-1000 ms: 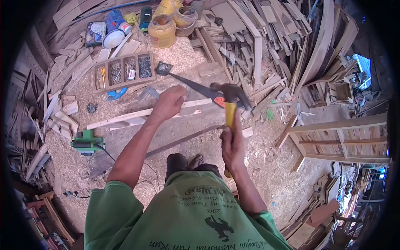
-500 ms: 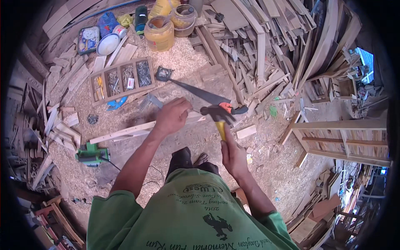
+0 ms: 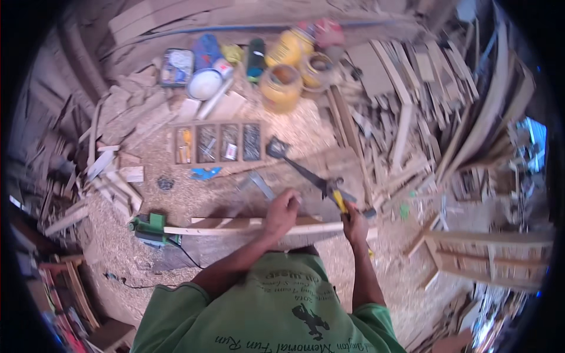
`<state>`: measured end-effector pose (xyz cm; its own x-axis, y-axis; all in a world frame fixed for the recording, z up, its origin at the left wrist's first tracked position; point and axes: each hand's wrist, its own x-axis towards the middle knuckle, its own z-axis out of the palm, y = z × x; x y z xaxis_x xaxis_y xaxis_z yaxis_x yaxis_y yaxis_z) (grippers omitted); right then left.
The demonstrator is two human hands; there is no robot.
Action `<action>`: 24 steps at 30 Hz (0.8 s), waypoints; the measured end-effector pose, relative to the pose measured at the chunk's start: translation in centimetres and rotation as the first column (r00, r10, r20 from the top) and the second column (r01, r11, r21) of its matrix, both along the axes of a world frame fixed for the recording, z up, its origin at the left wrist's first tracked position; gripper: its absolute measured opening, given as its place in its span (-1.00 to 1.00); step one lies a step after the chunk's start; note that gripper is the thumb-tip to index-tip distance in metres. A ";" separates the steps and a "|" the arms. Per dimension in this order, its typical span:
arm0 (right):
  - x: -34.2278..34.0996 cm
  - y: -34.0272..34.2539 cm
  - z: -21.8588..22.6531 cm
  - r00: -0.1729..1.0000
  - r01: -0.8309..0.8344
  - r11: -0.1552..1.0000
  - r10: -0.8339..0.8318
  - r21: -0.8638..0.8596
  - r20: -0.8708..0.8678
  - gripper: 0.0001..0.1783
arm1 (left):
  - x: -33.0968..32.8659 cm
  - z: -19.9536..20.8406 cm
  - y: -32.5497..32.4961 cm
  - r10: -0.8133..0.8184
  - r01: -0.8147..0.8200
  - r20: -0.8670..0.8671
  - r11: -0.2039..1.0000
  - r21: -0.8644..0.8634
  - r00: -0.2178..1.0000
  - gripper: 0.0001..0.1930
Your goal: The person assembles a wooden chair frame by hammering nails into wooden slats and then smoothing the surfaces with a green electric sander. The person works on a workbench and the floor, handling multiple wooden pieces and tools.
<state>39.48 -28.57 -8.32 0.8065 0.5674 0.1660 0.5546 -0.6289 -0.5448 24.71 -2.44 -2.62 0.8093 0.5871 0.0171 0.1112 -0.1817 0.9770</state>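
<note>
My right hand [image 3: 354, 225] is wrapped round the yellow handle of a hammer [image 3: 340, 201], its head pointing away from me. Beneath the hammer lies a handsaw [image 3: 303, 172], partly covered by it. My left hand [image 3: 281, 213] has its fingers curled together above a long pale wood strip [image 3: 235, 230]; anything small between the fingertips is too blurred to make out. The strip runs crosswise in front of my body, with a second piece of wood [image 3: 206, 222] along its far side. A metal square [image 3: 261, 185] rests on the board just beyond my left hand.
A divided wooden box [image 3: 218, 159] holds nails and small items. A green power planer [image 3: 152, 229] with a cord sits at the strip's left end. Yellow tubs [image 3: 281, 88] stand at the back. Scrap wood [image 3: 406, 117] is piled right; a wooden frame [image 3: 485, 253] stands there too.
The view has shifted, so the far items sit lower. My right hand has moved the hammer forward over the saw. My left hand stays curled by the strip, which now appears level.
</note>
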 end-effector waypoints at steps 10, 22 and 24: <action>3.0 6.0 8.4 0.685 -0.239 0.957 0.287 0.165 -0.670 -0.35 | 0.6 -4.5 17.6 0.569 -0.571 -0.069 0.821 -0.017 0.820 -0.70; -2.9 10.9 14.8 0.425 -0.893 0.445 0.794 -0.059 -0.434 -0.45 | -14.2 10.8 8.0 0.887 -0.742 0.217 0.183 0.645 0.407 -0.31; -3.0 11.7 13.0 0.265 -0.954 0.299 0.886 0.033 -0.380 -0.48 | -16.9 8.3 5.1 0.961 -0.824 0.128 0.136 0.549 0.244 -0.21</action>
